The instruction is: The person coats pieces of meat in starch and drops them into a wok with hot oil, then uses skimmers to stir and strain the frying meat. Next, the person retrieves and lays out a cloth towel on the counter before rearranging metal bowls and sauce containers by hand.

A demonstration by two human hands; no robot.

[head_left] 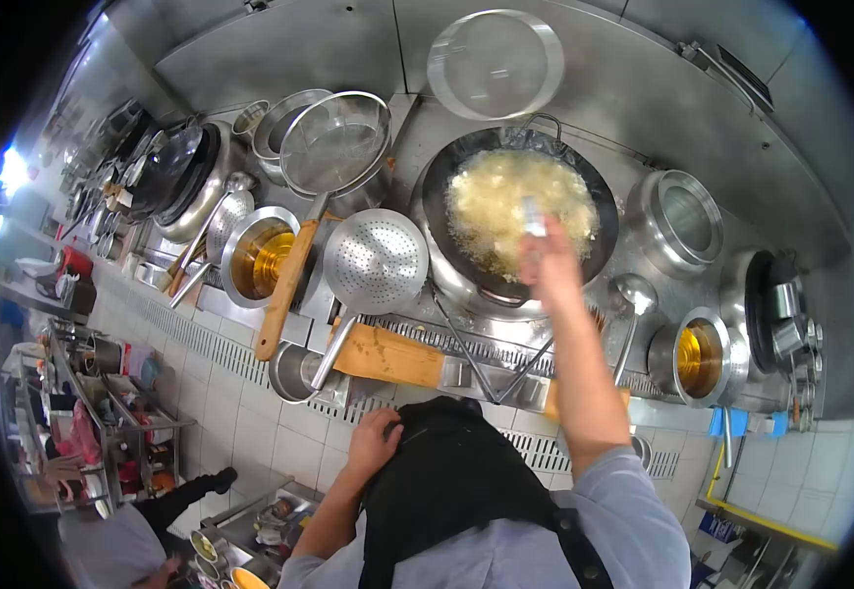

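Over the wok (599, 250), my right hand (551, 265) is closed on a small whitish-grey object (533, 211), too blurred to name. Pale pieces of food (510, 191) bubble in the oil below it. My left hand (375, 442) rests beside the black apron (437, 461) at my waist, its fingers loosely bent against the cloth and nothing seen in them. Left of the wok, a perforated skimmer (376, 260) lies with its handle toward me. A ladle (633, 293) is on the right side of the stove.
A wooden-handled strainer (336, 145) sits over a pot at the back left. Bowls of amber oil stand left (268, 253) and right (699, 358). A round mesh screen (495, 64) leans on the back wall. Another person (117, 540) is at the lower left.
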